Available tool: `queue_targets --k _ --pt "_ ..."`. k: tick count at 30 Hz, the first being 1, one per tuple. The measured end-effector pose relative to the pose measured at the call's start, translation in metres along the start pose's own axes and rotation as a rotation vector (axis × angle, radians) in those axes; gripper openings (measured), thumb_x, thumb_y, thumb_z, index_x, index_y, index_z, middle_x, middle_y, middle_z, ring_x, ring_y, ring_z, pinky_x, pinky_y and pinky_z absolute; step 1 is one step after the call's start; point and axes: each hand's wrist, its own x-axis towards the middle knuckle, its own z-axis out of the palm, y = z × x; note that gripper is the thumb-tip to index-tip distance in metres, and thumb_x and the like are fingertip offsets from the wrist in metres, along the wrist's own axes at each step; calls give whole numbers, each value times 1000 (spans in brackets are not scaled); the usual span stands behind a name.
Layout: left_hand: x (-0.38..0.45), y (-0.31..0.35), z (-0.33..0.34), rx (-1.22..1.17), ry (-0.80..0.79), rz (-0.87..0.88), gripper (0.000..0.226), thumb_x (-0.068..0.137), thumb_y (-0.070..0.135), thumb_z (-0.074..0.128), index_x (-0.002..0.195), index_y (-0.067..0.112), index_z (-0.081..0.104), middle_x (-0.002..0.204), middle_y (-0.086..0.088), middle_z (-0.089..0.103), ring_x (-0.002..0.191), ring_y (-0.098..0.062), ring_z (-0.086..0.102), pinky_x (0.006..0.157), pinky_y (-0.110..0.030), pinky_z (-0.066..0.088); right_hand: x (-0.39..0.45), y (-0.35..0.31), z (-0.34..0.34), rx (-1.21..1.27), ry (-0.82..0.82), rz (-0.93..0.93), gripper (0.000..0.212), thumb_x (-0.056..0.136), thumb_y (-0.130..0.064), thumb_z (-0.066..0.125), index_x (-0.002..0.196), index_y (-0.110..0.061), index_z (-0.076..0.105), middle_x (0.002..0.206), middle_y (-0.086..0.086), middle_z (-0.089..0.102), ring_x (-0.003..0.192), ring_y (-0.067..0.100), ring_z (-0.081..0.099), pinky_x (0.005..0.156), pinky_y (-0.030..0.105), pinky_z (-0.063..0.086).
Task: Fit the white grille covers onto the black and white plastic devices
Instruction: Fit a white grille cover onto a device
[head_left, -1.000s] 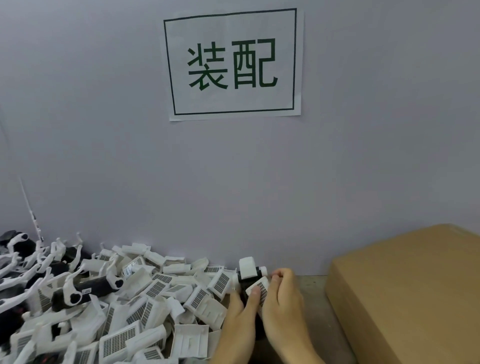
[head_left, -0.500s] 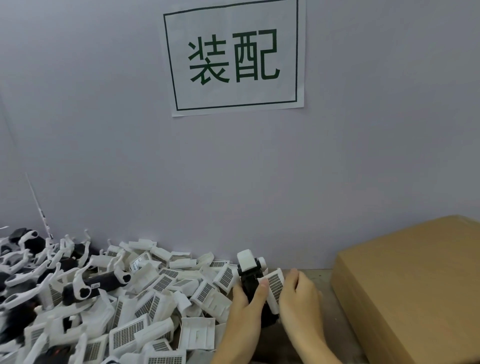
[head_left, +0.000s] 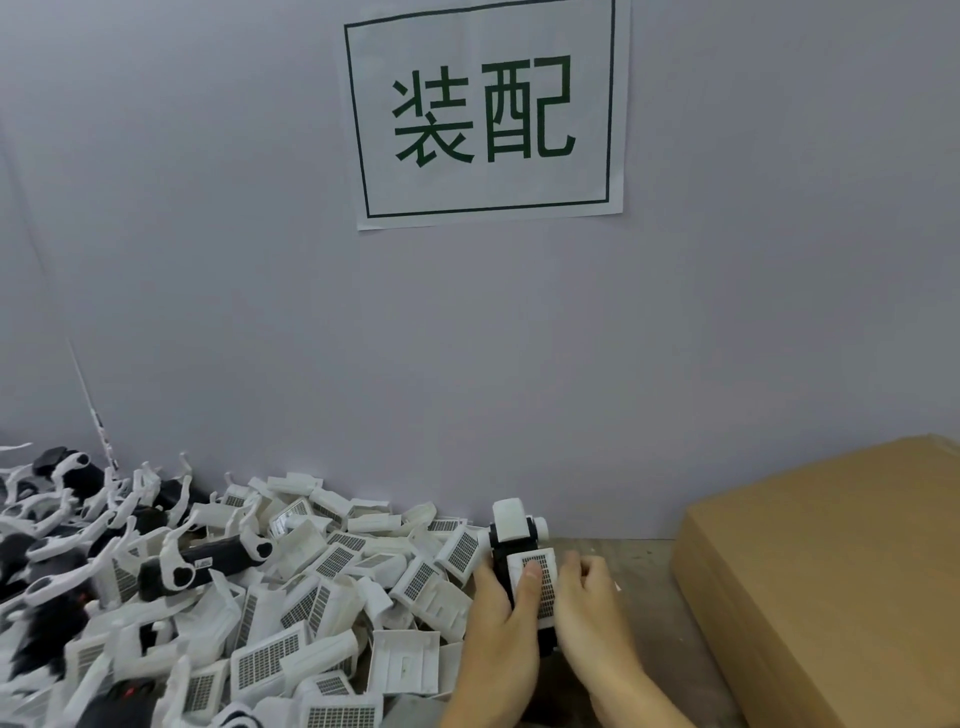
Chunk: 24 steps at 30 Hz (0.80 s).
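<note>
Both hands on one unit right now; my left hand (head_left: 496, 618) is wrapped round the black and white device (head_left: 511, 540), fingers curled behind its black body and my thumb (head_left: 530, 574) pressed flat on the white grille cover (head_left: 537, 579) that sits on its front face; my right hand (head_left: 589, 608) comes in from the other side, fingers bent against the cover's right edge and the device's side, so it's basically pinched between the two hands; can't tell if the cover is fully seated or just lying on there, my thumb hides the seam. The device stands roughly upright, white top end pointing up toward the wall (head_left: 467, 364), low in the middle of my view, just over the grey tabletop (head_left: 644, 613).

Just left of my hands is the big heap of loose grille covers (head_left: 270, 660), all jumbled, some grid-side up, some showing their hollow backs; mixed into it and further left are more black devices with white clips (head_left: 202, 564), one lying on its side on top of the pile. Off to the right, well apart from my hands, sits a brown cardboard box (head_left: 831, 582); up on the wall there's a paper sign (head_left: 485, 111) with two green characters in a frame.
</note>
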Motion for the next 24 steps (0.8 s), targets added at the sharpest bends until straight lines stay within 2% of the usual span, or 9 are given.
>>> queue_targets --k 2,4,6,9,11,14,17,21,24 --pt "0 0 0 12 8 32 28 105 25 43 133 24 42 113 15 61 97 20 56 75 2 40 -1 1 -1 36 -37 -41 26 106 -31 40 94 -17 59 78 0 68 71 12 65 58 26 49" --pt "0 -1 1 20 15 57 30 107 24 39 136 24 40 117 17 58 98 27 51 77 5 36 -2 2 -2 54 -92 -111 26 103 -35 49 91 -20 68 79 0 73 75 12 70 69 37 57" --pt "2 -3 1 -8 21 48 34 107 25 37 140 21 40 125 14 56 106 20 51 80 6 35 -2 2 -6 -32 -77 -256 20 99 -35 57 87 -26 71 81 -4 73 78 11 70 75 41 59" --pt "4 -5 0 -42 28 37 33 107 25 37 140 19 41 128 10 56 116 8 51 78 5 36 -1 1 -10 -210 6 -461 14 96 -34 62 86 -34 72 82 -13 72 82 5 67 76 30 57" --pt "5 -6 0 -67 27 17 35 107 26 39 141 19 40 125 9 58 112 6 54 73 4 39 -2 -1 -10 -241 21 -496 16 96 -31 63 84 -36 72 77 -17 72 80 0 67 71 21 55" --pt "6 -4 0 -149 26 -43 39 106 29 42 143 18 42 118 8 62 96 8 59 65 -1 44 -1 -2 -11 -134 27 -432 25 96 -22 64 75 -34 69 70 -14 73 72 -1 69 59 18 55" --pt "5 0 0 -222 20 -88 36 104 32 45 138 19 47 113 5 67 87 4 67 60 -6 48 0 -6 -12 72 -59 -344 21 97 -15 62 81 -23 73 75 -9 76 70 6 72 56 18 54" --pt "4 5 -1 -316 20 -120 35 102 36 47 135 25 51 111 0 72 86 -1 72 61 -17 54 0 -9 -11 293 -234 -188 19 99 -14 59 96 -10 77 86 8 78 81 21 76 65 28 59" --pt "2 7 -1 -306 14 -109 36 100 36 50 135 26 51 110 0 73 92 -5 72 66 -19 55 -1 -9 -9 402 -282 -135 20 98 -11 59 95 -7 78 89 14 77 86 28 75 73 36 60"
